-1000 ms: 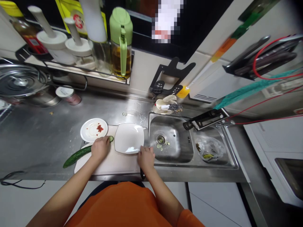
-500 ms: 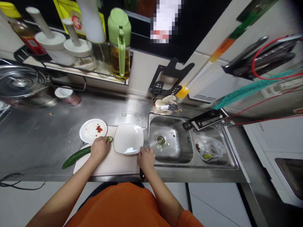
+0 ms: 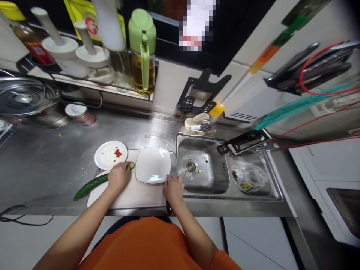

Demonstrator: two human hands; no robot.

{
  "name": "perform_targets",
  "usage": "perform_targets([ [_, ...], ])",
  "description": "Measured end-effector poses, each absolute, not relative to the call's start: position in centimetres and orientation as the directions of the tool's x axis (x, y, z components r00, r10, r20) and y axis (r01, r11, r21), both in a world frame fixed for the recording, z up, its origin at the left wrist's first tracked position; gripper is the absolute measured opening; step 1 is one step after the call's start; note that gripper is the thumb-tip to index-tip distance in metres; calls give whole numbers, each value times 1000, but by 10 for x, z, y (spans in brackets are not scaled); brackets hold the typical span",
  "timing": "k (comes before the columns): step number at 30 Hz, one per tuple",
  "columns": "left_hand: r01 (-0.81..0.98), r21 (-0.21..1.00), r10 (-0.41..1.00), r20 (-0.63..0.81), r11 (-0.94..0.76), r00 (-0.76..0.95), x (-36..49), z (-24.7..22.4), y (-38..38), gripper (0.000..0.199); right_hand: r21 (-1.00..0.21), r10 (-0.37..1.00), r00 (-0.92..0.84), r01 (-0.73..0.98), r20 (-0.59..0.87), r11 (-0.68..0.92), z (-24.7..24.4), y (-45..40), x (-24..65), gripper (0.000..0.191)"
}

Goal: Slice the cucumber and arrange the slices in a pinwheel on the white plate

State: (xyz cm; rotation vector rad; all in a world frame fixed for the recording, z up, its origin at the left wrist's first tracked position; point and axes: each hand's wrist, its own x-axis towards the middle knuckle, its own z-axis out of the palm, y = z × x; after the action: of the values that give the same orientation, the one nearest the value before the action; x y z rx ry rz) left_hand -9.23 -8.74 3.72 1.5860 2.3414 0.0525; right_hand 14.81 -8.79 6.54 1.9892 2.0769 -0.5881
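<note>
A long green cucumber lies slantwise over the left part of the white cutting board. My left hand is closed over it, and the pale cut end shows by my fingertips. My right hand is closed around a knife at the board's right side; part of its black handle shows below the palm, and its blade runs beyond the fingers. A squarish white plate rests on the board between my hands, its lower right corner close to my right fingertips.
Left of the plate is a round white dish with red bits. The steel sink holds cucumber slices and a plastic bag. A lidded pot and a small tub stand left. Bottles line a wall shelf.
</note>
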Motion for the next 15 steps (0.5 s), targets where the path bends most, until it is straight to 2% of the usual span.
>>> perform_targets([
  [15, 885, 201, 895, -255, 420, -366, -93, 34, -88, 33, -144, 903, -68, 990, -425, 6, 65, -88, 148, 19],
])
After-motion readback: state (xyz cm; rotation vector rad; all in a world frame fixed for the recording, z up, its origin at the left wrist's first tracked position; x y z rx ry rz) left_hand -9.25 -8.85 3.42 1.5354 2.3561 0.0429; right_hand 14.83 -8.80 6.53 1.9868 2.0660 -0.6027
